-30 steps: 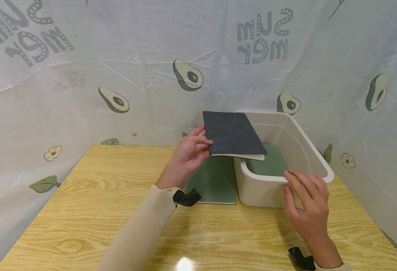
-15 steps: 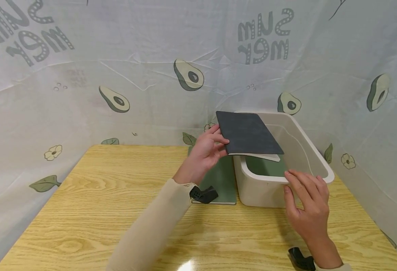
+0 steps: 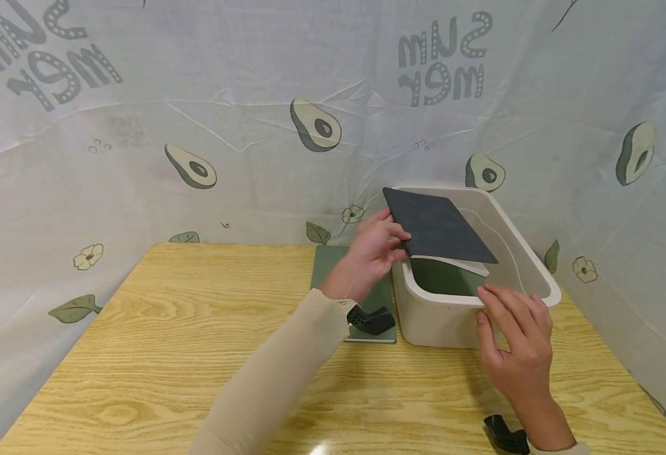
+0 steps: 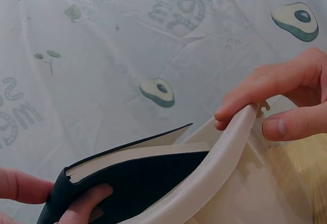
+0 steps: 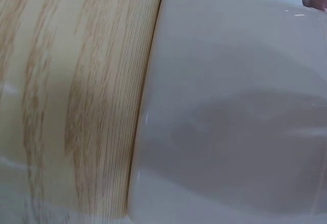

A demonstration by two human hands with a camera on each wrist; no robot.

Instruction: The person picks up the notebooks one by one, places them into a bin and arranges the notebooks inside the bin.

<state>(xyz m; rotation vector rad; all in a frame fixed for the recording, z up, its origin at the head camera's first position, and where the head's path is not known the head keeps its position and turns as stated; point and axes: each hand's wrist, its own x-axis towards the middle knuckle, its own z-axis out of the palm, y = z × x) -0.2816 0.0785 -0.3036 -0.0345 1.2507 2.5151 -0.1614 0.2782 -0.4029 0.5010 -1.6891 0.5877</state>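
Note:
My left hand (image 3: 375, 253) pinches the spine edge of a dark notebook (image 3: 438, 226), thumb on one cover and fingers on the other. The notebook is tilted over the left side of a white plastic bin (image 3: 529, 259), its right side lower, and its pale pages show below the top cover. In the left wrist view the notebook (image 4: 133, 178) overlaps the bin's rim (image 4: 204, 183). My right hand (image 3: 517, 335) rests its fingertips on the bin's near rim, thumb against the outer wall. Inside the bin lies a green notebook (image 3: 447, 278), partly hidden.
Another green notebook (image 3: 381, 294) lies on the wooden table (image 3: 196, 328), just left of the bin and partly under my left wrist. A printed curtain (image 3: 242, 126) stands behind the table and along its sides.
My left hand has carried the dark notebook rightward over the bin, and the notebook has tipped more to the right. The right hand has stayed at the rim.

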